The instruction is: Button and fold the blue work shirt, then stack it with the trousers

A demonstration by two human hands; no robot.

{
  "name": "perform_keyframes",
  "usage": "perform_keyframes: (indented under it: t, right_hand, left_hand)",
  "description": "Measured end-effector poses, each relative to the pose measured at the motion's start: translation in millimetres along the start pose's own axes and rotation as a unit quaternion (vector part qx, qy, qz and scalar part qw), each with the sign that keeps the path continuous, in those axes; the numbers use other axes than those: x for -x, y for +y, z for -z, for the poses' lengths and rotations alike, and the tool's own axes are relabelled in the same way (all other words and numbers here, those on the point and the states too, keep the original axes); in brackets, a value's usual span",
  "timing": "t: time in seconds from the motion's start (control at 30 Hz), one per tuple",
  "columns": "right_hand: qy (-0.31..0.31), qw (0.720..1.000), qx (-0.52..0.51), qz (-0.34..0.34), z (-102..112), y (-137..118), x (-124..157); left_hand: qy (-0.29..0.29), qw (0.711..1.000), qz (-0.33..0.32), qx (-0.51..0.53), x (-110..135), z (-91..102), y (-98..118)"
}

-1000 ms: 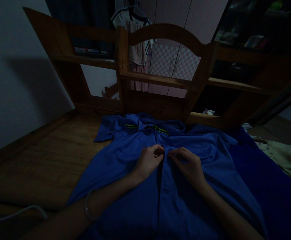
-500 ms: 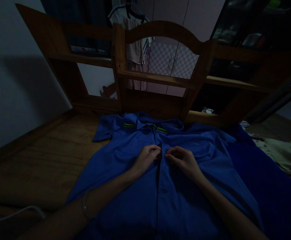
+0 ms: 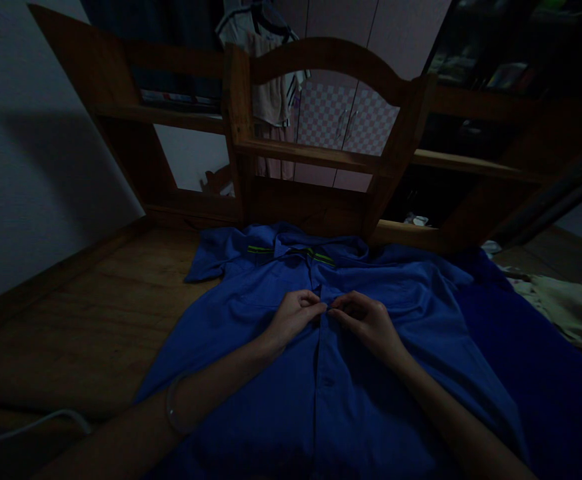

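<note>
Head view: a short-sleeved blue cloth shirt (image 3: 291, 387) lies front up, spread over a brown plank surface (image 3: 95, 313), collar end against a brown wooden shelf unit with an arched top rail (image 3: 315, 157). Yellow-green stripes (image 3: 321, 257) show at the collar.

Left hand (image 3: 291, 320): narrow pinch on the shirt's front placket (image 3: 325, 360), upper chest, thumb toward the right hand. Clear bracelet (image 3: 171, 408) on that wrist. Right hand (image 3: 373, 327): thumb and index finger nearly together, pinching the same placket just beside the left thumb. Too dark to tell whether a button is between the fingers. Small dark mark (image 3: 328, 383) lower on the placket, button or buttonhole, can't tell which.

Deep-blue cloth (image 3: 535, 360) sits right of the shirt, pale cream cloth (image 3: 563, 307) beyond it. White cable (image 3: 55, 415) at lower left. Behind the shelf unit: pale clothes on a hanger (image 3: 268, 80), pink-and-white checked cupboard doors (image 3: 321, 117).
</note>
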State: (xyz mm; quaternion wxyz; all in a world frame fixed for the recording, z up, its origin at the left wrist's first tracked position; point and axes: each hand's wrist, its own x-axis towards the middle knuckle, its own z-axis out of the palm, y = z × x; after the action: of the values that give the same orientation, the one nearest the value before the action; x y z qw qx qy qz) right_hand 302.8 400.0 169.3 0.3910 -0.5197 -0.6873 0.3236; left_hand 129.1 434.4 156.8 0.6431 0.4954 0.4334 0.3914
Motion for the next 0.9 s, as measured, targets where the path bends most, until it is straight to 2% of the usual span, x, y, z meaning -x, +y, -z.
perform_keyframes:
  t: [0.17, 0.33, 0.57, 0.77, 0.9]
  right_hand:
    - [-0.011, 0.999, -0.044, -0.025, -1.3, 5.7, -2.6]
    - [-0.034, 0.994, -0.091, -0.041, -0.9, 6.4, -4.7]
    - [-0.016, 1.0, -0.02, -0.004, 0.9, 2.7, -1.7]
    - [0.001, 1.0, -0.01, 0.007, 3.3, -3.9, 1.4]
    - [0.005, 0.999, -0.048, -0.008, 4.5, -4.7, -0.1]
  left_hand:
    - [0.01, 1.0, -0.007, -0.018, 1.3, -0.6, 0.8]
    - [0.015, 1.0, -0.004, 0.012, 1.2, -0.4, -1.6]
    - [0.01, 0.998, 0.0, 0.066, -1.1, 2.8, -4.3]
    - [0.017, 0.994, 0.009, 0.107, 1.4, 1.5, -5.9]
    - [0.023, 0.993, 0.006, 0.114, 6.9, -2.2, 1.3]
